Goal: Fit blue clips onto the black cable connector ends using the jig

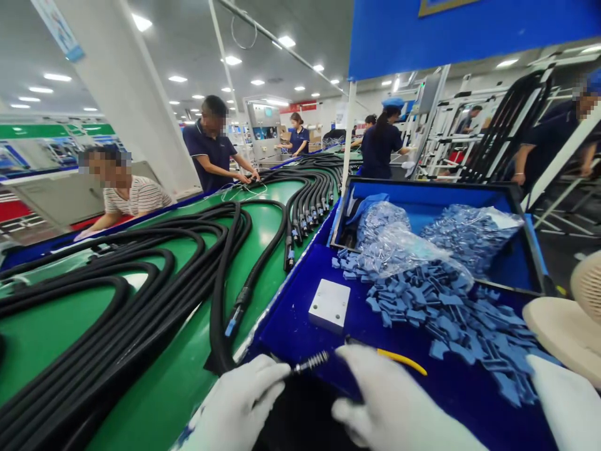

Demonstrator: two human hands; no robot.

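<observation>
My left hand (pixel 241 401), in a white glove, grips a thin black cable end (pixel 310 363) with a ribbed, spring-like part at its tip. My right hand (pixel 389 394), also gloved in white, is just right of that tip, thumb and fingers apart, nothing visible between them. Behind it lies a tool with a yellow handle (pixel 404 360), partly hidden by the hand; I cannot tell its kind. A grey metal block with holes (pixel 330 304) sits on the blue tabletop (pixel 286 319) beyond the hands. Small blue plastic clips (pixel 451 313) are heaped on the right.
Thick black hoses (pixel 188 300) cover the green bench (pixel 267 232) on the left. A blue bin (pixel 408 197) with clear bags of clips stands behind the heap. A beige fan (pixel 573 307) is at right. A co-worker (pixel 213 147) handles cables across the bench; others stand farther off.
</observation>
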